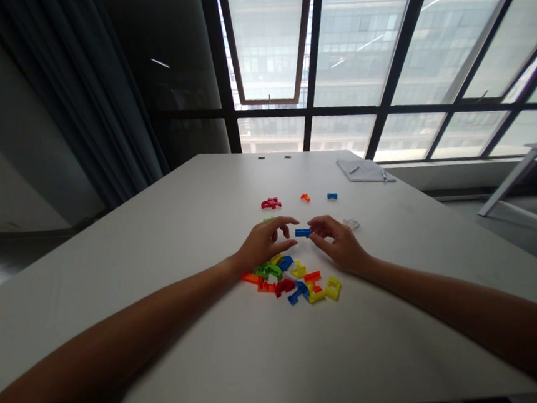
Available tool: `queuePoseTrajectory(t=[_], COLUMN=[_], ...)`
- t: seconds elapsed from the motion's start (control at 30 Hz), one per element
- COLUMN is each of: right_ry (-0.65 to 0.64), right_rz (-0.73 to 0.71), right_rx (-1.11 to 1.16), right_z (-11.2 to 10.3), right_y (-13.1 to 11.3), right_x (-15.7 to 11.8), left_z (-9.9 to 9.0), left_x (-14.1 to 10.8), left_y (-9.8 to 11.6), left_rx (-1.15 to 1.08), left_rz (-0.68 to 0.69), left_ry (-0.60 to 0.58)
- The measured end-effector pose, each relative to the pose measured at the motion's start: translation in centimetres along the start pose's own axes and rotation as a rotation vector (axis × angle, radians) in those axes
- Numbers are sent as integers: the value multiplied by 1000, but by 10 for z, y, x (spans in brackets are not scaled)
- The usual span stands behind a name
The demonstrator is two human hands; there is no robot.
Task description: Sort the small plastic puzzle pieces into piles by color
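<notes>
My right hand (338,240) pinches a small blue plastic block (302,232) at its right end, between thumb and fingertips. Just left of the block is my left hand (269,238), its thumb and fingers apart around a gap with nothing in it. Below both hands lies a loose pile of plastic pieces, among them a green piece (269,270), a dark red piece (284,286), a blue piece (298,293) and a yellow square piece with a hole (333,288). A light green piece (268,219) is partly hidden behind my left hand.
On the white table (207,357), beyond my hands, are red pieces (271,204), an orange piece (305,197) and another blue piece (332,196). White pieces (352,223) lie right of my right hand. Papers (364,171) with pens rest at the far right, near the windows.
</notes>
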State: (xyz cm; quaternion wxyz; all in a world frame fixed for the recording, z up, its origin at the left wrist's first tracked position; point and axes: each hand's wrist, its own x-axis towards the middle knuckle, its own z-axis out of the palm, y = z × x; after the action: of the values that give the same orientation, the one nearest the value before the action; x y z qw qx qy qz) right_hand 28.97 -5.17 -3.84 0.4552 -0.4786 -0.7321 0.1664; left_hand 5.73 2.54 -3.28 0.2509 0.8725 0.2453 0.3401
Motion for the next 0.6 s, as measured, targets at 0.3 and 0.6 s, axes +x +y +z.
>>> queuePoseTrajectory(t=[0.3,0.6], right_ry=[-66,9], right_rz=[94,-90], right_rx=[127,-52], right_z=[3,3], right_y=[4,-3], right_x=[2,-2], left_z=[-2,-3], left_x=[2,3], left_y=[-2,1], left_rx=[47,2], left_rz=[80,46], left_ry=[29,59])
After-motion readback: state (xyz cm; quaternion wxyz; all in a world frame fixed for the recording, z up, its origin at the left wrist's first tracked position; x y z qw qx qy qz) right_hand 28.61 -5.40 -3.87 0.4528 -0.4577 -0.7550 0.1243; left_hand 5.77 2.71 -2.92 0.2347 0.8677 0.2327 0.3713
